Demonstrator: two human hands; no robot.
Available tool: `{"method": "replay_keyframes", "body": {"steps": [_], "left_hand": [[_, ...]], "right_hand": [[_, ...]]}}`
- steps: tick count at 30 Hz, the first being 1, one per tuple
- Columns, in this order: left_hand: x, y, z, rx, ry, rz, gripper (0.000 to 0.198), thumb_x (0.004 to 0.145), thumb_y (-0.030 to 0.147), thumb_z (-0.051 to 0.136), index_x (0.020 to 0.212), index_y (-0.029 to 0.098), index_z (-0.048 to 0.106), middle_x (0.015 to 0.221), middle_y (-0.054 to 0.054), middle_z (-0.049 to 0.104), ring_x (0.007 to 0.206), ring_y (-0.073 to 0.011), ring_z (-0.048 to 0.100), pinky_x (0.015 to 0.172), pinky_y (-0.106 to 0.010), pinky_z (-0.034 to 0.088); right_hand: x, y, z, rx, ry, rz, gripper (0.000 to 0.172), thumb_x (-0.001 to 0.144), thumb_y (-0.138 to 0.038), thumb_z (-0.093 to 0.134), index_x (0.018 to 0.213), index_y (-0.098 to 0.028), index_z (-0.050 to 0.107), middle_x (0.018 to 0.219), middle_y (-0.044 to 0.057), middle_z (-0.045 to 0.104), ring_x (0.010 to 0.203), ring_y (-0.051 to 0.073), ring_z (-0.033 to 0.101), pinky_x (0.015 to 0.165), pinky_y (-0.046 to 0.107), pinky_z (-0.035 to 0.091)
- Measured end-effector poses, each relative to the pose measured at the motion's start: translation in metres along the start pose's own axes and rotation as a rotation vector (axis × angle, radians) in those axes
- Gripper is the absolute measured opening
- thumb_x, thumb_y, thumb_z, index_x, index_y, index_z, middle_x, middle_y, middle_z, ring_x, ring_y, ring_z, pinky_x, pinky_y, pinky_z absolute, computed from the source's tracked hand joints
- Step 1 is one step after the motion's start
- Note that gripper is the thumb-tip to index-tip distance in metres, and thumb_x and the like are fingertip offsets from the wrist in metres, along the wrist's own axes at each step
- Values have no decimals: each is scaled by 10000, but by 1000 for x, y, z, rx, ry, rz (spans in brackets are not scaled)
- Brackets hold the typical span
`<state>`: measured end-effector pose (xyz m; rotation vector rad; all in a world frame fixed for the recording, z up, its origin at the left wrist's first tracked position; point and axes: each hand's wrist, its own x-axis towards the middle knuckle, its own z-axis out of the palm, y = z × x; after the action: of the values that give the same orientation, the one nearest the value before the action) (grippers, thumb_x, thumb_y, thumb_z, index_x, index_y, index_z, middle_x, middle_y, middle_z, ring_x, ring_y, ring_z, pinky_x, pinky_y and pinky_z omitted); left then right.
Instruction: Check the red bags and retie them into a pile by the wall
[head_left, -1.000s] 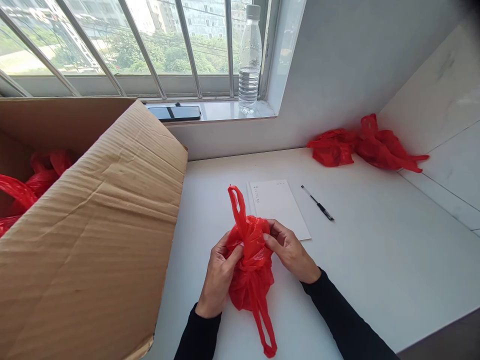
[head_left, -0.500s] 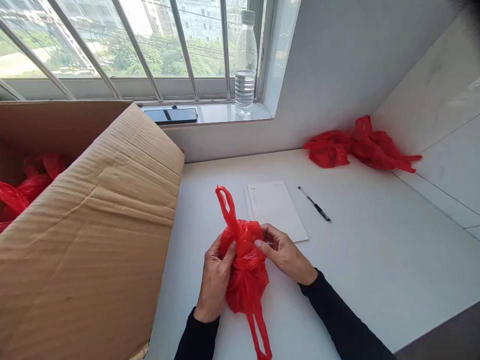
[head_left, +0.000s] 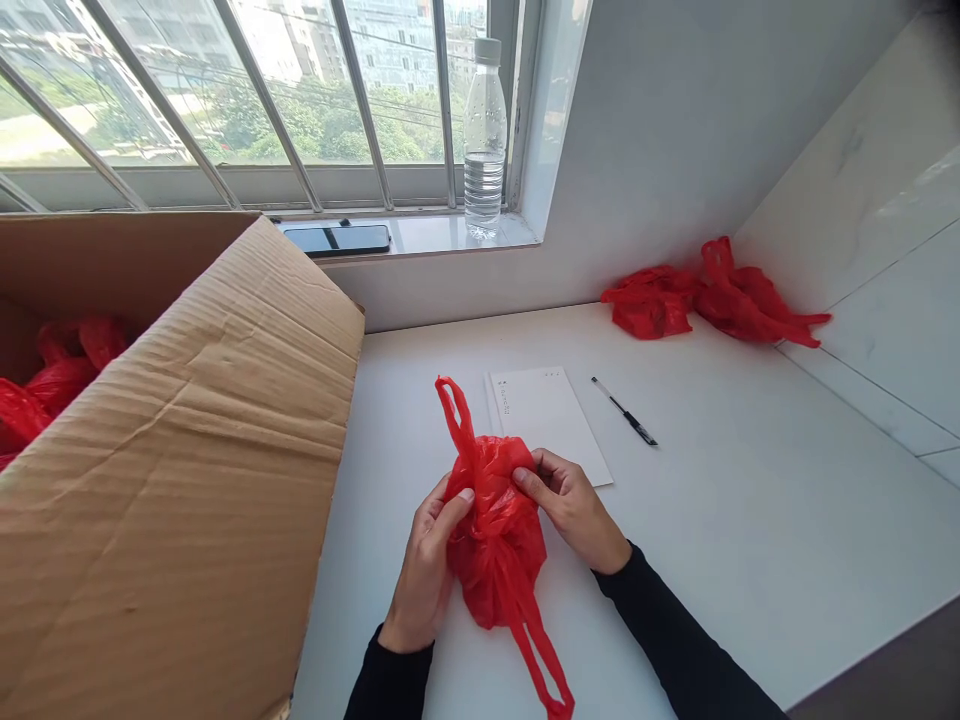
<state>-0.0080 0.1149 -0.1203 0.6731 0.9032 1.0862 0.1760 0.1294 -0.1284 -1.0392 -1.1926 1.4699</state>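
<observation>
A red plastic bag (head_left: 499, 530), tied in a knot at its middle, is between my two hands over the white table. One looped handle points up and away, the other hangs toward the table's near side. My left hand (head_left: 426, 560) grips the bag's left side, thumb on top and fingers partly hidden beneath. On the upper right, my right hand (head_left: 574, 505) pinches the plastic between thumb and fingers. What the bag contains is hidden.
At left stands a cardboard box (head_left: 195, 480) with red bags (head_left: 64, 375) inside. A white notebook (head_left: 551, 415) and a pen (head_left: 625, 412) lie behind my hands. More red bags (head_left: 652, 300) rest against the wall. A phone (head_left: 337, 239) and water bottle (head_left: 484, 150) are on the sill.
The bag has turned slightly, its near handle swinging to the right. Both hands keep hold of it, and my left thumb lies a little higher on the plastic. The view has shifted slightly.
</observation>
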Motion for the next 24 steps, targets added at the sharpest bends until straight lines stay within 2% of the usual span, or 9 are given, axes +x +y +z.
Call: {"method": "replay_keyframes", "body": {"steps": [4, 8, 11, 15, 21, 24], "left_hand": [[-1, 2, 1, 44, -74, 5, 469, 924, 290, 714, 1384, 255, 628, 1315, -77, 695, 1198, -275, 639, 910, -308, 556], [0, 1, 3, 3, -9, 65, 518, 921, 282, 720, 1422, 270, 591, 1313, -74, 699, 1238, -284, 626, 961, -335, 549], [1, 1, 3, -46, 35, 89, 535, 917, 292, 724, 1432, 271, 582, 1325, -70, 695, 1233, -289, 634, 982, -357, 547], [1, 0, 2, -50, 32, 64, 488, 950, 325, 677, 1427, 272, 589, 1335, -68, 688, 1249, -292, 621, 975, -354, 548], [-3, 2, 2, 90, -98, 57, 552, 932, 298, 700, 1460, 310, 541, 1419, -64, 633, 1303, -310, 578, 1023, -369, 513], [-3, 2, 2, 133, -108, 75, 529, 927, 296, 710, 1434, 306, 559, 1427, -65, 626, 1309, -308, 574, 1066, -380, 489]], "right_hand": [[0, -3, -1, 10, 30, -2, 267, 978, -469, 640, 1049, -220, 709, 960, 23, 684, 901, 190, 618, 833, 337, 508], [-1, -7, 1, 91, -5, 30, 307, 1002, -471, 598, 1210, -256, 667, 1122, 39, 695, 992, 202, 645, 916, 366, 520], [0, -5, 1, 89, -54, 33, 377, 968, -448, 661, 1306, -284, 624, 1233, 42, 676, 1087, 213, 635, 997, 382, 501], [-1, -1, 0, 60, -46, 16, 372, 921, -414, 728, 1256, -267, 660, 1175, 46, 702, 1055, 228, 648, 949, 379, 519], [-1, 0, -2, 58, 4, -10, 319, 946, -398, 699, 1234, -261, 677, 1137, 40, 711, 1031, 216, 652, 939, 371, 520], [-1, 0, -1, 60, 19, -17, 311, 945, -398, 702, 1221, -255, 683, 1128, 41, 713, 1023, 215, 652, 926, 363, 524]]}}
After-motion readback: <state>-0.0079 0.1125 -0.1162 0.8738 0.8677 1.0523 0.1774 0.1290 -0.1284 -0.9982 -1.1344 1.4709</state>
